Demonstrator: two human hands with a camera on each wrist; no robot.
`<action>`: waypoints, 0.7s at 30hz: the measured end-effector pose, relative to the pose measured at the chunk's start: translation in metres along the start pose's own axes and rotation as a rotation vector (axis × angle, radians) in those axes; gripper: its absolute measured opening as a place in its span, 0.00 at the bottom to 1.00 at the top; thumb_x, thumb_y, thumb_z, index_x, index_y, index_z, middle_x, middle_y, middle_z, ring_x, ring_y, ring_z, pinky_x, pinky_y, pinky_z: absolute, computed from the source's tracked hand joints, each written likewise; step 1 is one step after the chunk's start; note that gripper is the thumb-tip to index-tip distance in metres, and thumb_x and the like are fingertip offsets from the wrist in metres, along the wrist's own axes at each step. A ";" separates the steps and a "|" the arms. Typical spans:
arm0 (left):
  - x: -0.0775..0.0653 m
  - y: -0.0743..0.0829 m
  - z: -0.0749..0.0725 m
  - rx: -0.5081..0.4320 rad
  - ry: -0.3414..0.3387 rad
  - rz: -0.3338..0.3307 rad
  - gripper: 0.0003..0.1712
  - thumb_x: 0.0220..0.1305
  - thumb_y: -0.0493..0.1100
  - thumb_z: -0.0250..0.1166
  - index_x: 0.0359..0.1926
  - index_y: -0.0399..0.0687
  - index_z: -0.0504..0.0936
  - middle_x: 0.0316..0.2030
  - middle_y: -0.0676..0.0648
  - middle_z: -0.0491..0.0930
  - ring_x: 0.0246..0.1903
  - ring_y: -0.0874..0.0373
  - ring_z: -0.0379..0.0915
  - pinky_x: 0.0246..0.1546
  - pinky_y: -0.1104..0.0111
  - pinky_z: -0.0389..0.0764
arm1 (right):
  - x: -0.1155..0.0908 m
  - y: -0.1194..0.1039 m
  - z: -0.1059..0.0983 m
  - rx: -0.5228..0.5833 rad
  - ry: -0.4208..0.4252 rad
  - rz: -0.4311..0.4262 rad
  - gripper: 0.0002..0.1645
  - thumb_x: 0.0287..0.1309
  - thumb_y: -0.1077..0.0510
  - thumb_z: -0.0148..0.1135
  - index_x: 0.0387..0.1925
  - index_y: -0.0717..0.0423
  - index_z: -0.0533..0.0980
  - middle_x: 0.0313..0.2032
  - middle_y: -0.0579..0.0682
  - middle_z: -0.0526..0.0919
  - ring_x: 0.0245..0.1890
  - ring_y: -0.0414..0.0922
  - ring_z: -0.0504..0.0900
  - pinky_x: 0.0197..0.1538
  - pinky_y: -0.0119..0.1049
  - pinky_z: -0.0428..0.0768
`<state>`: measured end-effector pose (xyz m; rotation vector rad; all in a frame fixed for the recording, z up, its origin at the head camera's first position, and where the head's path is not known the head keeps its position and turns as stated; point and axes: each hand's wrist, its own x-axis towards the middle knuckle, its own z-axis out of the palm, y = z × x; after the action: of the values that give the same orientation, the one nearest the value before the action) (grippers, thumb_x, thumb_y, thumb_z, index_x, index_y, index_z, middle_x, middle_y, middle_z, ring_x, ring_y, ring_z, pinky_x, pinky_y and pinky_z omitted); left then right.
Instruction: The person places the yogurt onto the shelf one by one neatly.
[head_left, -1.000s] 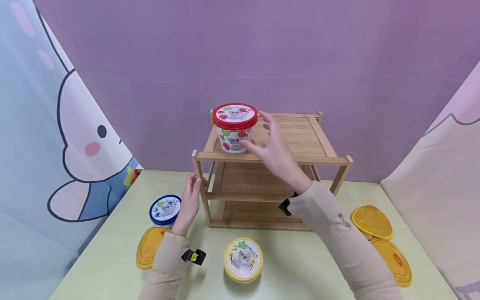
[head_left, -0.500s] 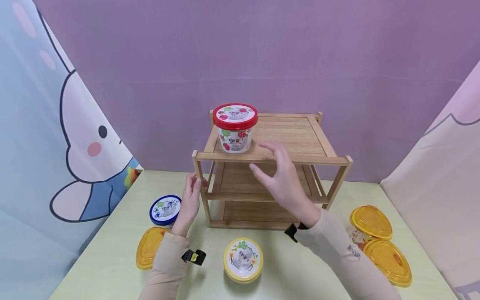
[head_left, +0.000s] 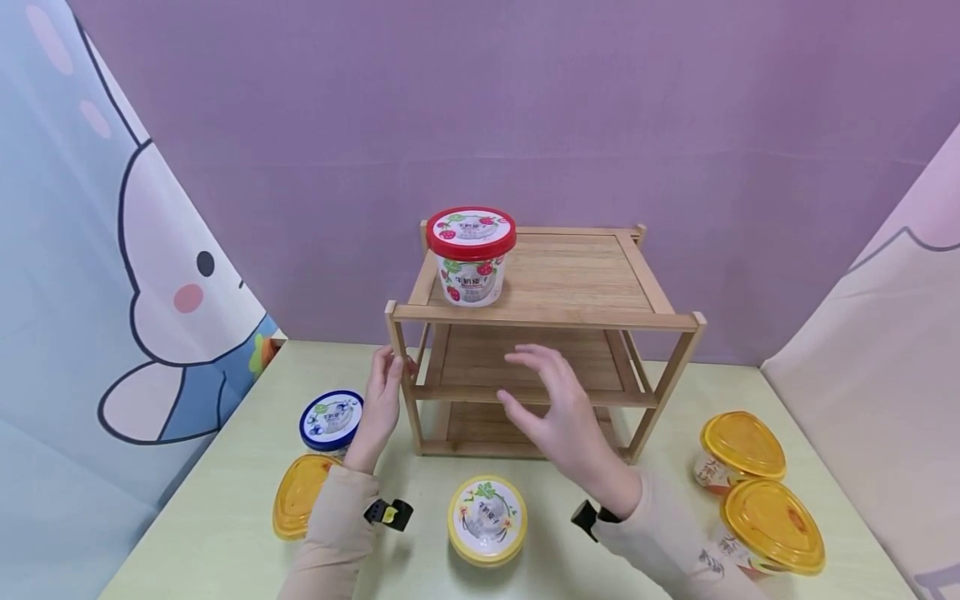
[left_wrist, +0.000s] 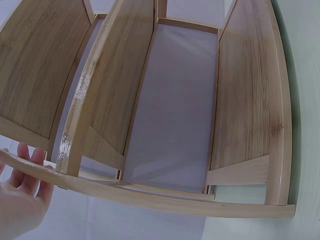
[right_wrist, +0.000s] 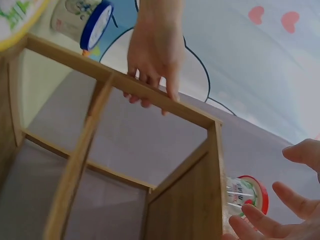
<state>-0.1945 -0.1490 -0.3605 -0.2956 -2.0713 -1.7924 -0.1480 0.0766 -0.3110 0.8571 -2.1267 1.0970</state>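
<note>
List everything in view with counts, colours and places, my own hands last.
Rack: 1, light wood, centre of table
Red-lidded tub: 1, white and red, top shelf, left side
Blue-lidded tub: 1, blue lid, left of rack
Yellow-lidded tub: 1, yellow-and-white lid, before rack
Amber-lidded cups: 2, amber lids, table's right
Amber lid: 1, amber, table's left; underneath hidden
Table: 1, pale green, beneath
Backdrops: 3, purple behind, blue left, whitish right
Straps: 2, black, at wrists
Left hand: 1, beige-sleeved, gripping rack's left front
Right hand: 1, beige-sleeved, before rack, holding nothing
</note>
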 end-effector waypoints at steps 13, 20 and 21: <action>0.000 -0.001 0.000 0.002 -0.002 -0.003 0.13 0.68 0.32 0.36 0.49 0.26 0.58 0.35 0.27 0.67 0.39 0.39 0.64 0.43 0.59 0.66 | -0.043 0.010 0.019 -0.027 -0.071 0.113 0.22 0.44 0.59 0.66 0.45 0.55 0.72 0.48 0.51 0.73 0.50 0.46 0.72 0.51 0.44 0.70; 0.003 -0.009 -0.001 0.009 0.002 0.003 0.13 0.68 0.32 0.37 0.50 0.27 0.59 0.35 0.29 0.67 0.37 0.46 0.66 0.42 0.63 0.66 | -0.060 0.014 0.026 -0.018 -0.125 0.232 0.21 0.44 0.59 0.66 0.44 0.52 0.73 0.48 0.47 0.74 0.50 0.46 0.71 0.51 0.45 0.69; 0.003 -0.013 -0.001 0.005 0.003 0.004 0.13 0.68 0.32 0.37 0.50 0.28 0.59 0.35 0.30 0.68 0.37 0.47 0.66 0.42 0.63 0.66 | -0.063 0.014 0.027 -0.017 -0.132 0.246 0.21 0.44 0.59 0.66 0.44 0.53 0.73 0.47 0.48 0.74 0.50 0.46 0.72 0.51 0.46 0.69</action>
<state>-0.2023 -0.1525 -0.3703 -0.2960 -2.0714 -1.7843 -0.1253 0.0771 -0.3768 0.6899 -2.3974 1.1689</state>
